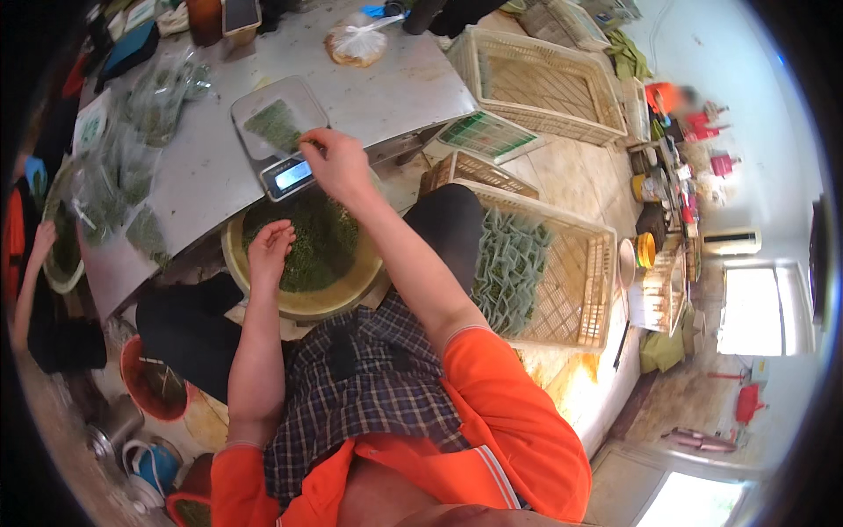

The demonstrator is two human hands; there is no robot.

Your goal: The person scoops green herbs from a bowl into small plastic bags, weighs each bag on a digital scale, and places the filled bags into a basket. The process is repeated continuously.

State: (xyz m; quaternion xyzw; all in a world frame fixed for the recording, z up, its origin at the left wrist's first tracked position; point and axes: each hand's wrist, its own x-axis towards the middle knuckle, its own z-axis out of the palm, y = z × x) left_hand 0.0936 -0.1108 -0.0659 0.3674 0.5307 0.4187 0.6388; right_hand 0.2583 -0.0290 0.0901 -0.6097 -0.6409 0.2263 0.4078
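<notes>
My right hand [336,161] is at the near right edge of a digital scale [284,138], its fingertips pinched at the corner of a green, mesh-like packet [273,126] that lies on the weighing plate. The scale's display is lit. Over a wide yellowish basin [316,306] hangs my left hand [271,250], fingers curled; whether anything is between them is hard to tell. Chopped green plant matter [316,263] fills part of the basin, which stands between my knees below the metal table.
Filled clear plastic bags [135,151] lie on the metal table [197,171]. A plastic crate [566,283] of green packets [510,273] stands by my right leg, with another crate [546,85] farther off. A red bucket [155,379] is at left, near a co-worker's arm [33,283].
</notes>
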